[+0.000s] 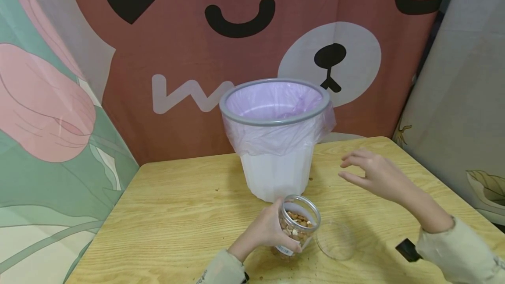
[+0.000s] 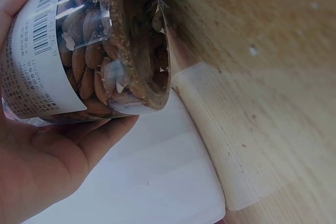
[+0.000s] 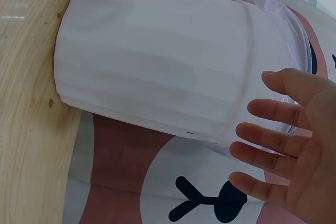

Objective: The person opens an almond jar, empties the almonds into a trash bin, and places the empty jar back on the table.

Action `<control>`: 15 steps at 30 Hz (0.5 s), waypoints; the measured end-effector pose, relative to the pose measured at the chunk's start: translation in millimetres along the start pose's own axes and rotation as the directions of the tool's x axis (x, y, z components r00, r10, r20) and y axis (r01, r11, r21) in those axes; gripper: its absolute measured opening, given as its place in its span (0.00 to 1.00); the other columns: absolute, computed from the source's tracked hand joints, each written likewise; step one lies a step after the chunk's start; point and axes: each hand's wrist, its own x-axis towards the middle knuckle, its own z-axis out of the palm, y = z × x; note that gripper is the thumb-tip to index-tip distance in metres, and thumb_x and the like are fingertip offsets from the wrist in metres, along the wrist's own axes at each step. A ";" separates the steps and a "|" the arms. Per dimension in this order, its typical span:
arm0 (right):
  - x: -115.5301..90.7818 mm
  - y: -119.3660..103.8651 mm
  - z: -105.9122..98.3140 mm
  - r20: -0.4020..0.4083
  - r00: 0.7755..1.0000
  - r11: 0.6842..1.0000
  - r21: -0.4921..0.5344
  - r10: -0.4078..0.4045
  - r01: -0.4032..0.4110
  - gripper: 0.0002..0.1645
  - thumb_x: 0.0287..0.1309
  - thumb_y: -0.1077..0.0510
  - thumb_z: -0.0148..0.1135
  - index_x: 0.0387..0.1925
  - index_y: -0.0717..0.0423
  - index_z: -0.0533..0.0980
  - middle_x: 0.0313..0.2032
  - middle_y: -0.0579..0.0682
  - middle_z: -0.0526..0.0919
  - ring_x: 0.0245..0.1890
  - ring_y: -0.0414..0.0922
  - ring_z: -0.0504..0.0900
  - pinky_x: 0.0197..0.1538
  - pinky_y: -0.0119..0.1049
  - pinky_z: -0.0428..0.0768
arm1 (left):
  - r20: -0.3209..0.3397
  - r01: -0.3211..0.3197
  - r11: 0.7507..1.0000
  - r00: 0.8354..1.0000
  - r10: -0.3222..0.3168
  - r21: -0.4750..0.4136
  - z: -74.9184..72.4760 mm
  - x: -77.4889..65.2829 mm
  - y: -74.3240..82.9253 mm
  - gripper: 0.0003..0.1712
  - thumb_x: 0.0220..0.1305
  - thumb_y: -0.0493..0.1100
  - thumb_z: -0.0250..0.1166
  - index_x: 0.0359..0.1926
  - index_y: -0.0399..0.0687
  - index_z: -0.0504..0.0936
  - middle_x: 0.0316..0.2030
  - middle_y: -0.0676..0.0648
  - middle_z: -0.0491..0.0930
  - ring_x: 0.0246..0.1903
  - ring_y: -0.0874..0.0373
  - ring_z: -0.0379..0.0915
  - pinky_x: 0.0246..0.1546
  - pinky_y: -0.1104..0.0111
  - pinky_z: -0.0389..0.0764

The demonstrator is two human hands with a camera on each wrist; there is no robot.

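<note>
My left hand [image 1: 265, 230] grips a clear jar [image 1: 293, 235] of almonds around its side, just in front of the white bin [image 1: 276, 172]. The jar's mouth is uncovered, tipped up and to the right, and nuts show inside. In the left wrist view, almonds [image 2: 92, 59] press against the wall beside a white barcode label [image 2: 39, 51]. To the right of the bin my right hand [image 1: 375, 173] is in the air, holding nothing. The right wrist view shows its fingers [image 3: 268, 158] spread and loosely bent. A round transparent lid [image 1: 335, 241] lies on the table by the jar.
A thin purple liner [image 1: 272, 137] hangs over the bin's outside under a grey rim ring [image 1: 272, 122]. Small dark crumbs dot the wooden table [image 1: 177, 214]. Printed cloth [image 1: 177, 47] with a bear face hangs behind, and more cloth [image 1: 457, 113] hangs at the right.
</note>
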 end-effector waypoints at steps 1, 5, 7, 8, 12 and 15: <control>0.9 0.3 -0.3 -0.014 1.000 1.000 -0.004 -0.008 0.008 0.07 0.43 0.60 0.67 0.29 0.56 0.79 0.34 0.52 0.80 0.34 0.49 0.79 0.28 0.40 0.77 | -0.001 -0.001 1.000 1.000 0.001 0.002 0.0 0.0 -0.2 0.50 0.25 0.50 0.79 0.54 0.50 0.64 0.40 0.55 0.73 0.39 0.66 0.70 0.40 0.71 0.71; 4.5 1.8 -2.4 -0.073 0.997 0.999 -0.010 -0.036 0.035 0.07 0.43 0.60 0.67 0.28 0.57 0.79 0.34 0.53 0.80 0.33 0.49 0.79 0.27 0.39 0.76 | 0.000 0.003 1.000 1.000 -0.003 -0.001 0.2 0.0 -0.9 0.50 0.25 0.50 0.79 0.54 0.49 0.64 0.40 0.55 0.73 0.39 0.65 0.70 0.40 0.71 0.72; 6.0 2.0 -3.6 -0.096 0.995 0.999 -0.010 -0.039 0.038 0.07 0.44 0.59 0.67 0.28 0.57 0.79 0.35 0.53 0.80 0.30 0.47 0.79 0.25 0.36 0.75 | 0.003 0.006 1.000 1.000 -0.006 -0.007 0.2 0.0 -1.1 0.50 0.25 0.50 0.79 0.54 0.49 0.64 0.40 0.56 0.73 0.39 0.65 0.70 0.39 0.71 0.72; 6.8 2.1 -4.2 -0.106 0.994 0.999 -0.008 -0.042 0.042 0.08 0.44 0.59 0.67 0.28 0.58 0.79 0.35 0.53 0.79 0.29 0.47 0.79 0.24 0.35 0.75 | 0.004 0.006 1.000 1.000 -0.006 -0.010 0.2 -0.1 -1.2 0.50 0.25 0.50 0.79 0.54 0.49 0.64 0.40 0.56 0.73 0.39 0.65 0.70 0.39 0.71 0.72; 10.2 2.5 -6.3 -0.142 0.988 0.998 -0.009 -0.061 0.060 0.09 0.48 0.56 0.65 0.29 0.59 0.79 0.36 0.54 0.79 0.30 0.48 0.79 0.24 0.35 0.75 | 0.006 -0.001 1.000 1.000 0.001 -0.018 0.1 0.1 -1.3 0.50 0.26 0.50 0.79 0.54 0.48 0.64 0.41 0.55 0.73 0.39 0.65 0.70 0.40 0.71 0.72; 13.3 2.9 -7.5 -0.174 0.982 0.997 -0.014 -0.080 0.079 0.15 0.54 0.50 0.60 0.30 0.60 0.79 0.35 0.54 0.79 0.31 0.48 0.78 0.26 0.37 0.75 | 0.005 -0.003 1.000 1.000 0.003 -0.020 0.0 0.0 -1.2 0.51 0.26 0.50 0.79 0.55 0.47 0.64 0.41 0.55 0.73 0.39 0.65 0.70 0.40 0.71 0.72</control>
